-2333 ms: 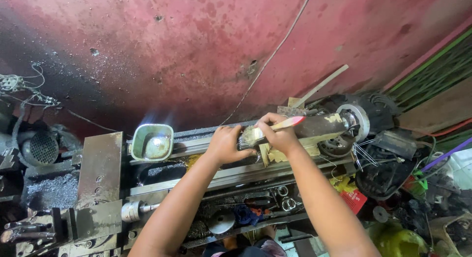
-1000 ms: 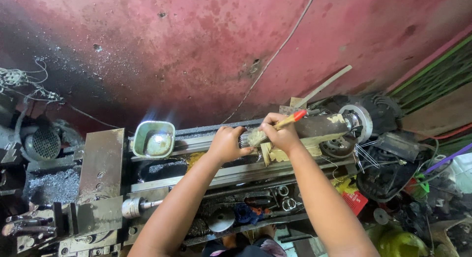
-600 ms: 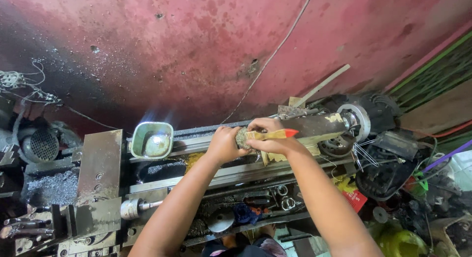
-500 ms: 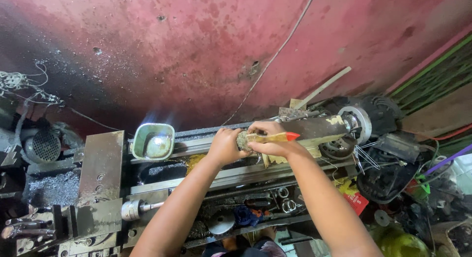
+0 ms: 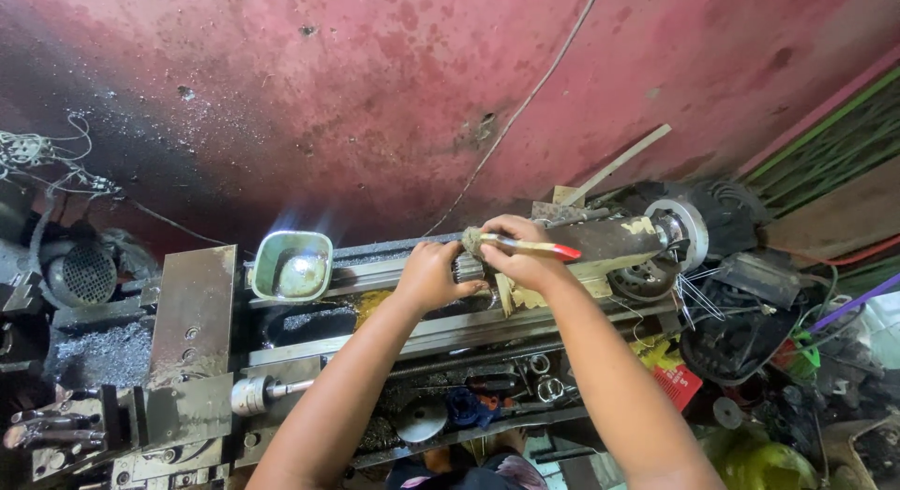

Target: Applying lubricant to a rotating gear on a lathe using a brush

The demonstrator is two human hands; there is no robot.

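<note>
Brush (image 5: 523, 247) now lies level across right hand (image 5: 522, 257), red handle tip pointing away from lamp; 2.3 s ago it angled upward. Head view: right fingers closed on brush, bristles against gear-like part (image 5: 466, 266) on lathe bed (image 5: 394, 332). Left hand (image 5: 432, 275) wraps that part, right of green lamp (image 5: 292, 266). Brushing appears underway.

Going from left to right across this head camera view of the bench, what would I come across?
Round vented housing → grey metal plate → green lamp shade → left hand → right hand holding a red-tipped brush → pulley wheel.
</note>
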